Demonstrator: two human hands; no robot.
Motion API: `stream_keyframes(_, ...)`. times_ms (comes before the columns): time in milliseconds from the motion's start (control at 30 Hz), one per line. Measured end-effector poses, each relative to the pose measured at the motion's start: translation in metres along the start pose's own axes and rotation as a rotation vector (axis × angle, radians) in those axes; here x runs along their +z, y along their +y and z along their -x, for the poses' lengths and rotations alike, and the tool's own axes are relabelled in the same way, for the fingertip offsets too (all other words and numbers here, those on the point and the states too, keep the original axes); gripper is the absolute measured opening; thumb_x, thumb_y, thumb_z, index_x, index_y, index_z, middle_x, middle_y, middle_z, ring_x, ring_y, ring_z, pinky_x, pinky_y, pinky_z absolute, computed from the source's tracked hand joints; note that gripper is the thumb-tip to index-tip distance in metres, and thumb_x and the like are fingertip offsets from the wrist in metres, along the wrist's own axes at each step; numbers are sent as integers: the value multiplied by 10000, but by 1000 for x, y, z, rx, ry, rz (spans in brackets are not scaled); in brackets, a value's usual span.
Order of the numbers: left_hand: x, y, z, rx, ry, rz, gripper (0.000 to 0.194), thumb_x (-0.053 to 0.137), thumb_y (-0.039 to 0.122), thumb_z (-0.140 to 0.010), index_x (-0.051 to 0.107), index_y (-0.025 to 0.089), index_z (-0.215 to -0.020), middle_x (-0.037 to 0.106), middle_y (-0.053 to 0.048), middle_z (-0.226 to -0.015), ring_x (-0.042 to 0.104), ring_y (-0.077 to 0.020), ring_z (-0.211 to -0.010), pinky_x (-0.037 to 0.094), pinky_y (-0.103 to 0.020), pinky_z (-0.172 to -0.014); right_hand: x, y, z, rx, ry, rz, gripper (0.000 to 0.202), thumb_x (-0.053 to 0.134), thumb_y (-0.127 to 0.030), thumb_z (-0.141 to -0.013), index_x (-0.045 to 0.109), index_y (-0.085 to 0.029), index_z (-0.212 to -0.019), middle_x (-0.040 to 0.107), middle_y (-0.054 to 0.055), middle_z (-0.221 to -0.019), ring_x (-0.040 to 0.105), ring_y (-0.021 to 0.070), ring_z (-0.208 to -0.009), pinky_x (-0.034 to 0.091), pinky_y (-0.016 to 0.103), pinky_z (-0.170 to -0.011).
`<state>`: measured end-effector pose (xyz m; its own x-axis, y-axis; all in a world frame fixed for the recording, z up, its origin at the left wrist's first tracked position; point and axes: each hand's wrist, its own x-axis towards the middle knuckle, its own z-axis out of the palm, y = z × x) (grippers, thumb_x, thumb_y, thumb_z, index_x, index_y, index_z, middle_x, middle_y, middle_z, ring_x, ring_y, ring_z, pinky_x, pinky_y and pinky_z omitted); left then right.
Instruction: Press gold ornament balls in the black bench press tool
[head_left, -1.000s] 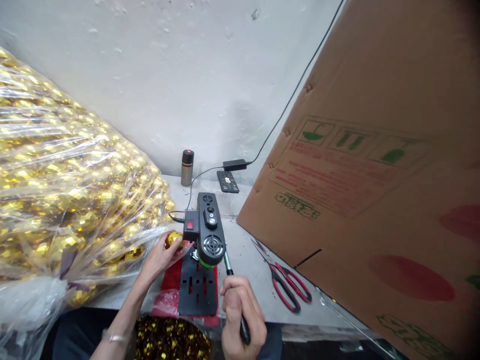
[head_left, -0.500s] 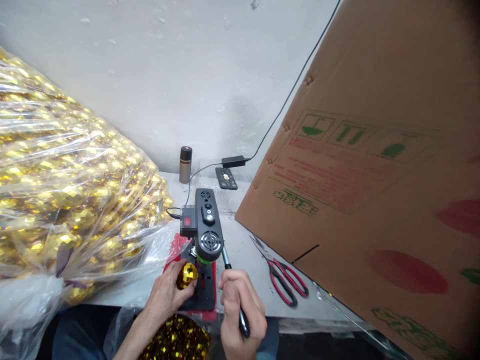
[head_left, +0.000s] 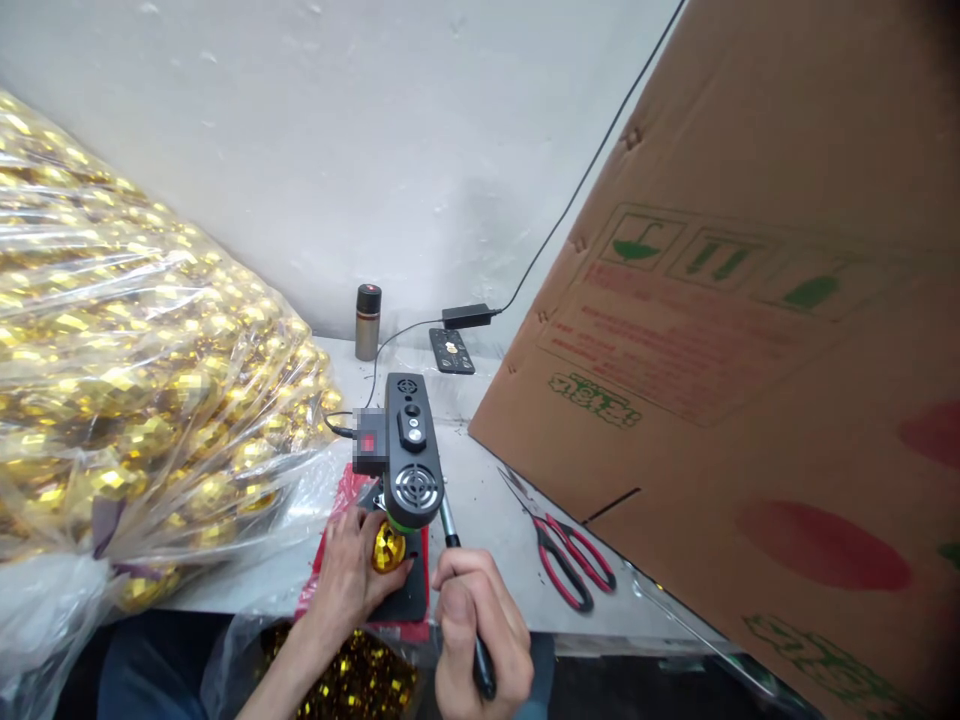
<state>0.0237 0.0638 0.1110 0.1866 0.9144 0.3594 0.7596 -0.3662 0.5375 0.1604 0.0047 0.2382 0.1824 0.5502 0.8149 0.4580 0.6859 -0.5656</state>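
Brown cardboard, printed red and green, makes up the tall box [head_left: 720,320] standing along the right side of the bench [head_left: 491,590]; a clear plastic bag [head_left: 150,370] bulging with gold faceted balls fills its left end. Between them, near the front edge, stands my black plastic machine [head_left: 412,445] with a round, green-rimmed head. My right hand [head_left: 480,630] wraps tightly round the black grip of a metal lever [head_left: 448,520] at the machine's side. My left hand [head_left: 349,570] has its fingers curled about a shiny gold mirrored ball [head_left: 388,550] just below the head; I can't tell whether ball and head touch. I judge this the positioning step: what follows calls for a steady, centred ball, fingertips kept clear, before pulling the lever.
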Motion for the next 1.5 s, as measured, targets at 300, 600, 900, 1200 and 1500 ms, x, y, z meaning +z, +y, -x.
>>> stream_keyframes(300,31,-12,14,22,89,144,454,780,361,-756,671,191,-1163,779,-124,-1090,733,-359,-1011,588,-507,-870,9,-20,5,256,91,-28,305,409,-96,-1058,485,-216,-788,550,-42,-782,528,75,-703,426,222,-680)
stream_keyframes(600,30,-9,13,8,75,148,443,786,287,-707,684,184,-1126,775,-130,-1066,735,-375,-1012,585,-519,-865,17,-7,27,233,146,46,340,396,-138,-1070,485,-213,-751,534,-51,-762,524,84,-697,464,265,-790)
stream_keyframes(900,30,-5,13,-22,62,143,403,767,279,-729,677,203,-1114,762,-104,-1033,724,-347,-985,581,-494,-867,31,-5,35,233,267,69,406,378,-264,-1120,477,-208,-731,527,-75,-771,498,60,-692,483,272,-1004)
stream_keyframes(1200,25,0,10,-65,42,150,369,754,296,-731,704,202,-1084,750,-110,-1012,704,-345,-963,578,-495,-847,31,13,40,51,303,126,390,377,-222,-1084,456,-226,-703,517,-64,-661,474,91,-574,534,295,-828)
stream_keyframes(1500,25,0,11,-58,28,148,381,765,278,-733,693,191,-1097,746,-115,-1022,703,-349,-965,580,-486,-833,30,18,40,25,286,132,373,378,-201,-1077,448,-228,-712,518,-72,-674,481,82,-572,527,273,-862)
